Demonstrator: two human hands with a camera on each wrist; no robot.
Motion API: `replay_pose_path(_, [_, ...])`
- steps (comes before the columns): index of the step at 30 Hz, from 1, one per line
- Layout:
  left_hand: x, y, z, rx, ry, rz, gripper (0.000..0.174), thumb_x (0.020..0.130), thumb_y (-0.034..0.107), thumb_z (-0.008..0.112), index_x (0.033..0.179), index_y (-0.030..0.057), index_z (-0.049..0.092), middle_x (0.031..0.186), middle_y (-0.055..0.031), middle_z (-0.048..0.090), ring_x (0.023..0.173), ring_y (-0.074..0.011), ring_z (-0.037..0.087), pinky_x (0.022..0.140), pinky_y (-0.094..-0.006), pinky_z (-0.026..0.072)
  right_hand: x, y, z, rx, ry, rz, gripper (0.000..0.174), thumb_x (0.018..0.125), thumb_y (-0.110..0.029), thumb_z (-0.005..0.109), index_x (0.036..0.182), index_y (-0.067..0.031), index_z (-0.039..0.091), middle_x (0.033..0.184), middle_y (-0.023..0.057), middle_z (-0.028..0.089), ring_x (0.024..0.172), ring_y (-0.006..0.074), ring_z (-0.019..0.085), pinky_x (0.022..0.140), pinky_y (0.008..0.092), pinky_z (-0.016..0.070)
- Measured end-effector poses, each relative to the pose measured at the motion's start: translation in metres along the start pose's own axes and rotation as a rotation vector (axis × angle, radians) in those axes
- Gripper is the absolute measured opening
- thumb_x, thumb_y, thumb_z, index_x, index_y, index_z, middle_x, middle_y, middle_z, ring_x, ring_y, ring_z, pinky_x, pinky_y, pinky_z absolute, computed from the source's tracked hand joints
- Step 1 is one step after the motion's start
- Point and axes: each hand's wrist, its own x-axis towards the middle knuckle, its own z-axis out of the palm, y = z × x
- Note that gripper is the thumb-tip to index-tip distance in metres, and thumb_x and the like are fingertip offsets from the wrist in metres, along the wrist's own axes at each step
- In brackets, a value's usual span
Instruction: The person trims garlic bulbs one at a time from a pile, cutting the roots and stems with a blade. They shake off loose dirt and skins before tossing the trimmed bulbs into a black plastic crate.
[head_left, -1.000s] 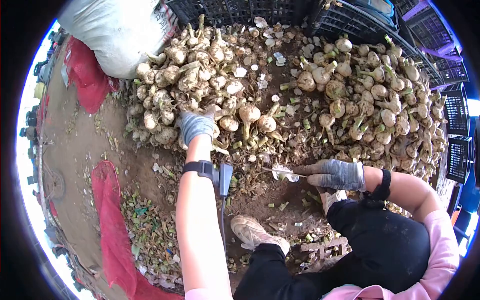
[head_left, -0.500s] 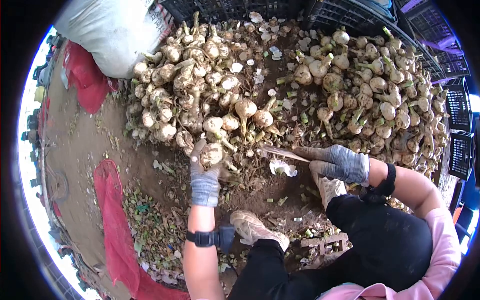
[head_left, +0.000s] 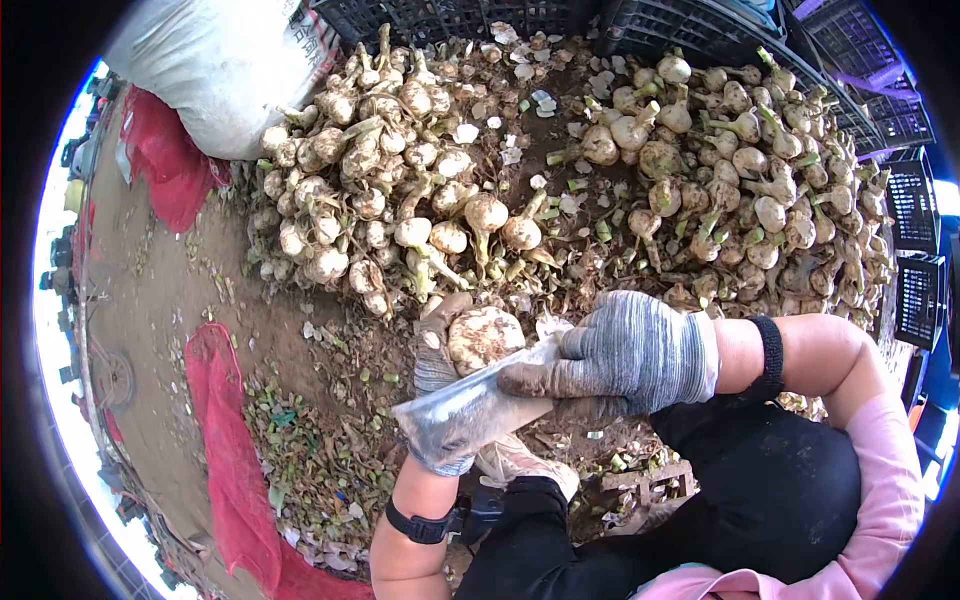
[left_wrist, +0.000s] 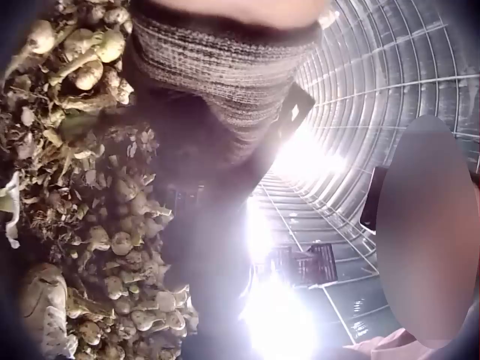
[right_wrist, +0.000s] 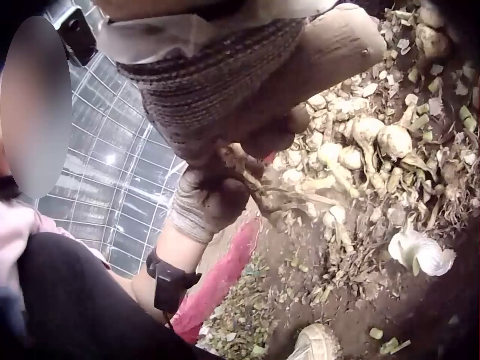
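Note:
My left hand (head_left: 437, 345), in a soiled grey glove, holds a round, soil-streaked garlic bulb (head_left: 484, 337) low over the ground in the head view. Gripped in my gloved right hand (head_left: 632, 352) is a knife with a broad, dull metal blade (head_left: 470, 408). The blade lies across in front of the left palm, just below the bulb, and hides part of that hand. Dry stalk or root strands (right_wrist: 259, 184) stick out between the hands in the right wrist view. Only a glove cuff (left_wrist: 217, 64) and dark, blurred shapes show of the left hand in its own wrist view.
Garlic heaps lie at the left (head_left: 345, 160) and right (head_left: 745, 170). Black crates (head_left: 690, 50) stand behind, a white sack (head_left: 225, 75) at back left. Red mesh bags (head_left: 215, 420) and stalk scraps (head_left: 320, 450) cover ground at the left. A shoe (head_left: 545, 470) is below the hands.
My left hand has taken a garlic bulb from the left heap and brought it toward me. The right hand has moved left and up with the knife, whose blade now shows its flat.

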Motion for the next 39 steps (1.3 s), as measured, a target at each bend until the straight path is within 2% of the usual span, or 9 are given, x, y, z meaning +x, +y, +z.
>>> replay_pose_path(11, [-0.008,-0.002,0.014,1.040,0.006,0.448,0.061,0.059,0.031,0.082,0.109,0.0056,0.057,0.099,-0.0064,0.060,0.096,-0.0232,0.057,0.094,-0.0390,0.0430,-0.017,0.009,0.007,-0.117,-0.077,0.093,0.053,0.085,-0.028,0.060,0.136,-0.0194,0.046,0.069,0.0118,0.060,0.055,0.0278,0.061,0.048,0.0383,0.0476])
replay_pose_path(12, [-0.011,-0.001,0.017,0.744,0.151,0.422,0.065,0.060,0.028,0.083,0.112,0.0035,0.053,0.100,-0.0088,0.059,0.094,-0.0230,0.058,0.089,-0.0373,0.0460,-0.026,0.026,0.019,-0.160,-0.086,0.113,0.047,0.086,-0.027,0.060,0.131,-0.0180,0.052,0.070,0.0124,0.061,0.056,0.0272,0.062,0.048,0.0382,0.0481])
replay_pose_path(13, [-0.015,0.001,0.019,0.443,0.284,0.386,0.069,0.061,0.026,0.084,0.116,0.0014,0.050,0.100,-0.0112,0.057,0.092,-0.0228,0.058,0.085,-0.0356,0.0489,-0.055,0.062,0.038,0.527,0.189,0.760,0.036,0.087,-0.026,0.060,0.122,-0.0151,0.060,0.073,0.0137,0.062,0.062,0.0269,0.064,0.053,0.0361,0.0499])
replay_pose_path(15, [-0.021,0.005,0.014,0.422,0.282,0.368,0.074,0.062,0.022,0.084,0.120,0.0003,0.044,0.102,-0.0142,0.056,0.089,-0.0230,0.060,0.078,-0.0331,0.0513,-0.087,0.088,0.016,-0.060,0.362,0.628,0.046,0.092,-0.024,0.057,0.135,-0.0114,0.047,0.089,0.0132,0.068,0.077,0.0264,0.068,0.066,0.0370,0.0509])
replay_pose_path(25, [-0.003,-0.005,-0.003,0.482,-0.221,0.517,0.021,0.069,0.021,0.076,0.073,0.0101,0.059,0.078,-0.0071,0.057,0.069,-0.0291,0.057,0.071,-0.0389,0.0494,-0.043,0.014,-0.029,0.864,-0.019,0.494,0.055,0.098,-0.036,0.046,0.140,-0.0019,0.038,0.136,0.0175,0.050,0.129,0.0251,0.044,0.106,0.0344,0.0334])
replay_pose_path(29, [-0.005,0.009,-0.015,0.649,-0.346,0.671,0.016,0.078,0.024,0.069,0.074,0.0113,0.059,0.068,-0.0028,0.055,0.067,-0.0256,0.057,0.060,-0.0394,0.0467,-0.041,0.016,-0.026,0.999,-0.179,0.664,0.055,0.097,-0.037,0.048,0.139,-0.0021,0.041,0.131,0.0159,0.053,0.121,0.0212,0.049,0.102,0.0314,0.0376])
replay_pose_path(35, [-0.007,-0.005,-0.041,-0.231,0.672,-0.133,0.024,0.092,0.034,0.057,0.082,0.0121,0.059,0.066,0.0007,0.058,0.061,-0.0124,0.061,0.059,-0.0255,0.0558,-0.101,0.049,0.032,1.042,-0.150,1.083,0.057,0.094,-0.041,0.052,0.142,-0.0114,0.040,0.081,0.0009,0.060,0.068,0.0082,0.052,0.060,0.0239,0.0446])
replay_pose_path(38, [0.024,0.015,0.009,0.054,0.260,0.030,0.028,0.087,0.032,0.066,0.099,0.0061,0.063,0.100,-0.0088,0.065,0.091,-0.0163,0.063,0.081,-0.0290,0.0535,-0.075,0.034,0.027,1.090,-0.186,0.977,0.054,0.096,-0.040,0.050,0.142,-0.0139,0.040,0.074,-0.0015,0.055,0.063,0.0079,0.049,0.057,0.0236,0.0411])
replay_pose_path(39, [0.022,0.036,0.041,-0.480,0.020,0.076,0.044,0.083,0.025,0.072,0.118,0.0059,0.055,0.121,-0.0118,0.056,0.107,-0.0208,0.057,0.089,-0.0347,0.0499,-0.083,0.042,0.046,1.101,-0.202,0.983,0.054,0.096,-0.040,0.050,0.142,-0.0139,0.040,0.074,-0.0015,0.055,0.063,0.0079,0.049,0.057,0.0236,0.0411])
